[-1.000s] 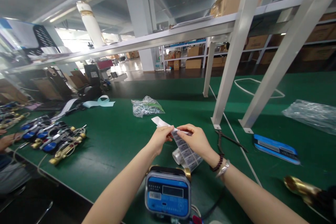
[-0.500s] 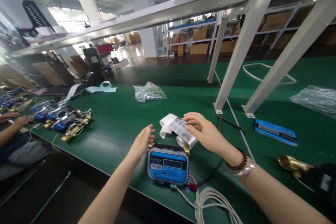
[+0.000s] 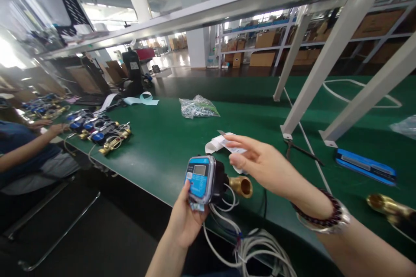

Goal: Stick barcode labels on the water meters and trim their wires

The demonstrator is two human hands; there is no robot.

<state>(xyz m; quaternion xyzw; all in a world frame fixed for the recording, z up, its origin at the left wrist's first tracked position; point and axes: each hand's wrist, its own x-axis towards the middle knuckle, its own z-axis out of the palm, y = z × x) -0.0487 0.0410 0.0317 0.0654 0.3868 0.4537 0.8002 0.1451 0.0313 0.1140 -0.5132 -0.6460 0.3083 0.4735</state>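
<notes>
My left hand (image 3: pixel 185 220) grips a blue-faced water meter (image 3: pixel 202 178) from below and holds it up off the green table (image 3: pixel 169 147), turned sideways. Its brass fitting (image 3: pixel 241 186) points right and its white cables (image 3: pixel 247 246) hang down. My right hand (image 3: pixel 263 162) hovers just right of the meter, fingers stretched out, with a small label stuck on the fingertips. Under that hand a white label strip (image 3: pixel 217 142) lies on the table.
Several more meters (image 3: pixel 104 132) lie at the left, near a seated person's arm (image 3: pixel 29 147). A clear bag of parts (image 3: pixel 198 107), pliers (image 3: pixel 300 149), a blue flat tool (image 3: pixel 365 165) and a brass piece (image 3: pixel 386 207) rest on the table. White frame legs (image 3: pixel 312 78) stand behind.
My left hand took the meter off the table and lifted it, turning it sideways. My right hand let go of the label strip, which now lies on the table.
</notes>
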